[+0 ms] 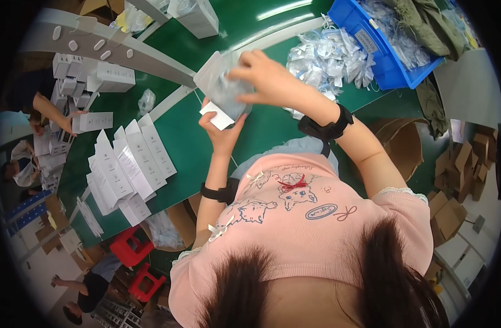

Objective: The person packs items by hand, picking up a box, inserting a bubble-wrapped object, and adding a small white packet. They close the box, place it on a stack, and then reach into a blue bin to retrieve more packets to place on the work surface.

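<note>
Over the green table, my left hand (pixel 222 130) is closed around a white carton (pixel 217 117) with its flaps standing up. A clear plastic bag (pixel 226 92), smeared by motion, is at the carton's open top. My right hand (pixel 260 78) is on this bag, thumb and fingers bent around it; what the bag contains cannot be made out. Black bands circle both my wrists. To the right of my hands lies a heap of small clear bags (pixel 330 57) with white and pale blue contents.
Open white cartons (pixel 131 164) lie in an overlapping row at the left. A blue bin (pixel 387 68) with more bags tilts at the far right. A metal frame (pixel 152 57) crosses the table. Another person's hand (pixel 73 121) holds a white box by stacked cartons. Red stools (pixel 131 246) stand below.
</note>
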The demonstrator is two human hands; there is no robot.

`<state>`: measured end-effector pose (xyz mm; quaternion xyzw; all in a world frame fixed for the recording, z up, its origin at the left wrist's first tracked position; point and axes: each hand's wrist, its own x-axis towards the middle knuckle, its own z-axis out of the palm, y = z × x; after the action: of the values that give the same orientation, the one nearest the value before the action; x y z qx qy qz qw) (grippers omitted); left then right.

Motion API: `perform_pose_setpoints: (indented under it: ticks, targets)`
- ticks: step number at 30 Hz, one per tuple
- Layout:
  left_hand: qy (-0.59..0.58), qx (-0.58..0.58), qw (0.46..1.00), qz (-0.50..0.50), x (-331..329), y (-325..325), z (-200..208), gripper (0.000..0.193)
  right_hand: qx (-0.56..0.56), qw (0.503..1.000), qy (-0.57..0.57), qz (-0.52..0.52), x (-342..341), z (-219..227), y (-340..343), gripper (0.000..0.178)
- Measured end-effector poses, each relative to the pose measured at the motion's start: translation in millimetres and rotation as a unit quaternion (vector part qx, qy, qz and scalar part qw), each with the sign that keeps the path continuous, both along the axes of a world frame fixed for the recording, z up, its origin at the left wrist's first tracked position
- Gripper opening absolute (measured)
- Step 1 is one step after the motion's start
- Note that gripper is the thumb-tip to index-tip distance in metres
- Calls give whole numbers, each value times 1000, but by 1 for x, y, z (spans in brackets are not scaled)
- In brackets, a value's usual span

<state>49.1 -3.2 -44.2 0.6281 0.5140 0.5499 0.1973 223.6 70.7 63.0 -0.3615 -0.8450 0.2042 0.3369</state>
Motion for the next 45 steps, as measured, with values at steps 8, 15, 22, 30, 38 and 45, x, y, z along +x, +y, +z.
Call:
perform_pose_setpoints:
  ticks: [8,15,22,30,38,45]
  targets:
    - [-20,-20,999,16,-20,-15,6,73,-144,983,-9,-109,101,-80,-39,47]
    - [-12,-41,997,-58,1,10,19,70,-87,968,-237,-16,107,-141,-64,47]
    - [139,-84,987,-13,4,10,76,40,-261,953,104,-118,79,-43,-40,48]
    - [233,-145,961,-38,17,21,125,25,-28,981,118,152,28,29,-4,29]
    - [150,-196,969,-4,11,36,138,14,153,958,-7,242,14,48,-7,27]
    - [61,-183,981,10,-5,40,113,12,167,961,67,212,-3,40,-11,19]
